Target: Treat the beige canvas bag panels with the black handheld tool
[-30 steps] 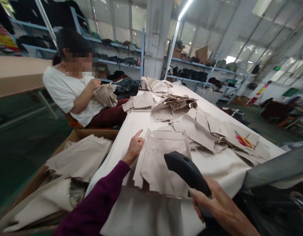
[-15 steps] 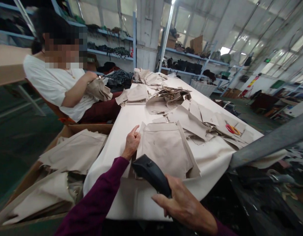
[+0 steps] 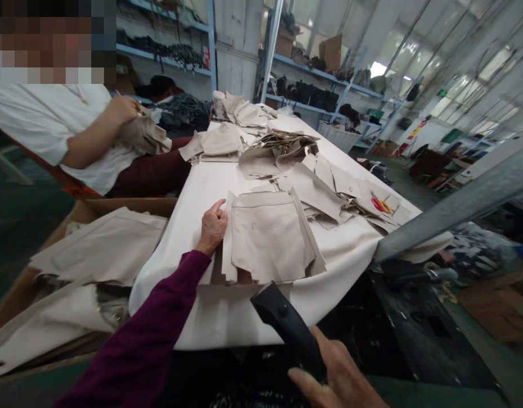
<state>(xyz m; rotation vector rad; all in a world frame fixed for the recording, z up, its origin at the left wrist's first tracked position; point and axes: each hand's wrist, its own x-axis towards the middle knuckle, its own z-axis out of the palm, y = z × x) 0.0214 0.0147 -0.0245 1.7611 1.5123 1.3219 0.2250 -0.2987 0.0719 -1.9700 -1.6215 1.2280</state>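
Right hand (image 3: pixel 337 371) has drawn the black handheld tool (image 3: pixel 285 326) from over the beige panel (image 3: pixel 269 235) to just off its near edge, panel's 6 o'clock.

Cloth pieces (image 3: pixel 267 235) are spread along the table (image 3: pixel 207 184), a box (image 3: pixel 151 205) filled with more cloth (image 3: pixel 103 246) is set to its left, and shelves (image 3: pixel 303 67) are placed behind.

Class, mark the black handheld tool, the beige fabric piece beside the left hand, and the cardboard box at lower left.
Black handheld tool (image 3: pixel 290 327): head view, middle of its body.
Beige fabric piece (image 3: pixel 269 238): head view, middle of its face.
Cardboard box (image 3: pixel 161 204): head view, bare far wall.
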